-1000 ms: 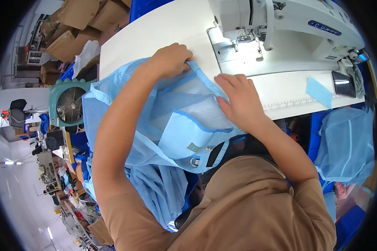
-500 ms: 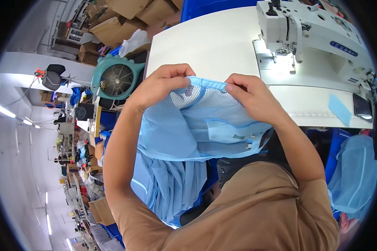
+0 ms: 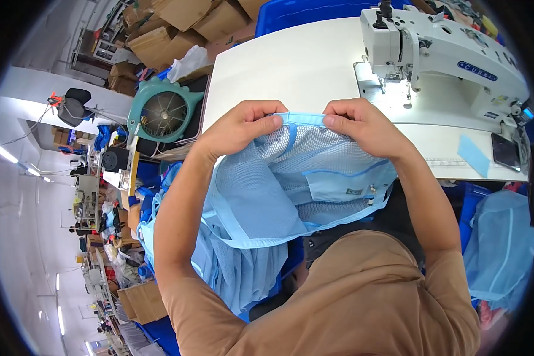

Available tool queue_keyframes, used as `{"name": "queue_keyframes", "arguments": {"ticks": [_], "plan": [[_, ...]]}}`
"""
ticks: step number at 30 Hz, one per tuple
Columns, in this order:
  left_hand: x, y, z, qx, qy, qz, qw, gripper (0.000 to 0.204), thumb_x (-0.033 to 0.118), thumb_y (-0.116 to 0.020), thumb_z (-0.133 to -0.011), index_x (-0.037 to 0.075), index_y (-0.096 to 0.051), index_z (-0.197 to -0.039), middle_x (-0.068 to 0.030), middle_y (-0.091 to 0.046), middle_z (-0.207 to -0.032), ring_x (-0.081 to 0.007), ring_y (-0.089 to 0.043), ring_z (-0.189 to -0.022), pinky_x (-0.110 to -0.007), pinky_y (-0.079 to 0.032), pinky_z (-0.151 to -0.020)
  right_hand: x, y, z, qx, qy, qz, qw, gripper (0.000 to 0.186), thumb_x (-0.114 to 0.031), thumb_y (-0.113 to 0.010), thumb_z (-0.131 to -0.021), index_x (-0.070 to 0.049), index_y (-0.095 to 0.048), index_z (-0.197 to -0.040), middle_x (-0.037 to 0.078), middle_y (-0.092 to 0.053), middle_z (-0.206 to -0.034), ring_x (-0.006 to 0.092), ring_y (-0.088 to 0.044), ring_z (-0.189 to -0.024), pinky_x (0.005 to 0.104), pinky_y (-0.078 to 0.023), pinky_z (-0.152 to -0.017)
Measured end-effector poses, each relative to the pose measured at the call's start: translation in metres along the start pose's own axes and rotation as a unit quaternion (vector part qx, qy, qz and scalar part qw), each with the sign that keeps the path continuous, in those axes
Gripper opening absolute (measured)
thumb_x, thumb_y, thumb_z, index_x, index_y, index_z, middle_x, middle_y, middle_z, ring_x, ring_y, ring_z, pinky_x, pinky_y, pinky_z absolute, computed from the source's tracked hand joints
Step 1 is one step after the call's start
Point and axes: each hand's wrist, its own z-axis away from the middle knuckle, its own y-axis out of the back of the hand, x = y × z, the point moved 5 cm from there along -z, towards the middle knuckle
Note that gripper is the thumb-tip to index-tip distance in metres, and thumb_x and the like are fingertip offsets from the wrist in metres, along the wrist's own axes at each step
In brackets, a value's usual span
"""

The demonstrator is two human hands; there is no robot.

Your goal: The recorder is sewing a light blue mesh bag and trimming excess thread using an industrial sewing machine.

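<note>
Between my two hands hangs a light blue mesh bag [image 3: 255, 199], its bound top edge stretched a short way above the table's near side. My left hand [image 3: 241, 126] pinches that edge between thumb and fingers. A little to the right, my right hand [image 3: 368, 127] pinches the same edge. The bag's opening faces me and shows a small inner pocket [image 3: 338, 185] with a label and a metal clip. Its lower rim sags toward my lap. More light blue fabric [image 3: 237, 267] lies heaped below the bag on the left.
A white sewing machine [image 3: 439, 53] with its lamp lit stands on the white table [image 3: 279, 65] at the right. Near it lie a blue fabric scrap [image 3: 473, 156] and a phone [image 3: 505, 151]. A green fan [image 3: 163, 111] is at the left; cardboard boxes [image 3: 178, 24] are piled behind.
Both hands have shifted slightly right with the bag's edge, drawing a little closer together. The bag's mouth has spread wider, and its lower rim hangs lower.
</note>
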Motion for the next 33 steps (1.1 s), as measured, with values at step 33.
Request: {"name": "queue_keyframes", "arguments": {"ticks": [33], "plan": [[-0.001, -0.214, 0.032, 0.395, -0.174, -0.454, 0.779, 0.028, 0.005, -0.067, -0.085, 0.000, -0.071, -0.112, -0.0052, -0.051, -0.083, -0.0191, -0.056, -0.072, -0.033, -0.044, -0.062, 0.050, -0.007, -0.013, 0.179, 0.131, -0.025, 0.975, 0.024, -0.004, -0.064, -0.103, -0.001, -0.077, -0.122, 0.008, -0.078, -0.115, 0.0147, -0.072, -0.103, 0.0255, -0.057, -0.090]]}}
